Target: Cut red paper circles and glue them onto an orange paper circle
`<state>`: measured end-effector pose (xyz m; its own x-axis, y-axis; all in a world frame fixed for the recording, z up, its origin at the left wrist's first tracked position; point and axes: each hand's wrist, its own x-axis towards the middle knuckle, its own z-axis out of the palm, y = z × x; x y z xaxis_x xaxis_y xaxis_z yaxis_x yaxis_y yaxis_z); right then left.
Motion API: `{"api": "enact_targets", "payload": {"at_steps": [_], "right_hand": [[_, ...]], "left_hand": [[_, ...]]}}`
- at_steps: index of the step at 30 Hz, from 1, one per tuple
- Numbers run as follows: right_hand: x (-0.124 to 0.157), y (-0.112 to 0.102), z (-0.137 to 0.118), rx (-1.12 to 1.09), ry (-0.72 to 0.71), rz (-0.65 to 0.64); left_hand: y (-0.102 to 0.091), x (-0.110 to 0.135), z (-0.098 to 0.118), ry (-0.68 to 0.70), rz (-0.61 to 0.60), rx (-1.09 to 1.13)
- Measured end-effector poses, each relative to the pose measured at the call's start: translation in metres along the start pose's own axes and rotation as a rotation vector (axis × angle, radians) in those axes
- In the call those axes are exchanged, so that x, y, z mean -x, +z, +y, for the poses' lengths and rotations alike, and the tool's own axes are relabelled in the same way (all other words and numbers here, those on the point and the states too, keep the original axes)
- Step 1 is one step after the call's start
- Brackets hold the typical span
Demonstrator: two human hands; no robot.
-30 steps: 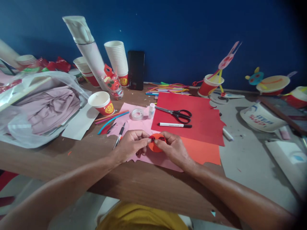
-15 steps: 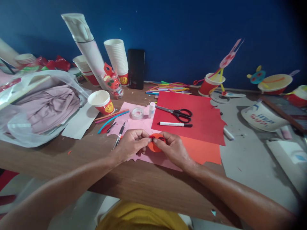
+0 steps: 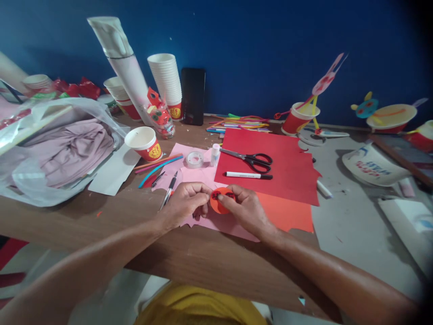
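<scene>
An orange paper circle [image 3: 219,206] with dark red and black eye-like patches on its upper half is between my hands, over the pink paper. My right hand [image 3: 248,210] pinches it, thumb across the front and fingers at the top right edge. My left hand [image 3: 186,203] is closed at the circle's left edge, thumb and index fingertips together there; their exact contact is partly hidden. A pen [image 3: 168,190] lies beside my left hand. Beyond my hands are a white marker with a black cap [image 3: 248,175] and black-handled scissors [image 3: 250,159] on red paper [image 3: 287,167].
A tape roll [image 3: 195,159] and a glue bottle [image 3: 215,155] stand on pink paper [image 3: 176,155]. Left are a paper cup [image 3: 144,143] and a plastic bag [image 3: 40,194]. Pipe cleaners [image 3: 240,123], stacked cups [image 3: 165,81] and a phone [image 3: 193,97] line the wall.
My left thumb has slid left off the front of the circle to its edge, showing more of the eye patches. My right hand keeps its pinch.
</scene>
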<state>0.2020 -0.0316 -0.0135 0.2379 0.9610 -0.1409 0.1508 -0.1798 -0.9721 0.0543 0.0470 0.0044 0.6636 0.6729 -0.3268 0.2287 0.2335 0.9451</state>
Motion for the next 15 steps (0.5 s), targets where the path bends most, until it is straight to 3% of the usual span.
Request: {"api": "enact_targets", "payload": {"at_steps": [15], "right_hand": [[-0.0006,0.0000,0.0020,0.047,-0.034,0.002]], "left_hand": [[0.0014,0.0008,-0.0006,0.031,0.024,-0.123]]}}
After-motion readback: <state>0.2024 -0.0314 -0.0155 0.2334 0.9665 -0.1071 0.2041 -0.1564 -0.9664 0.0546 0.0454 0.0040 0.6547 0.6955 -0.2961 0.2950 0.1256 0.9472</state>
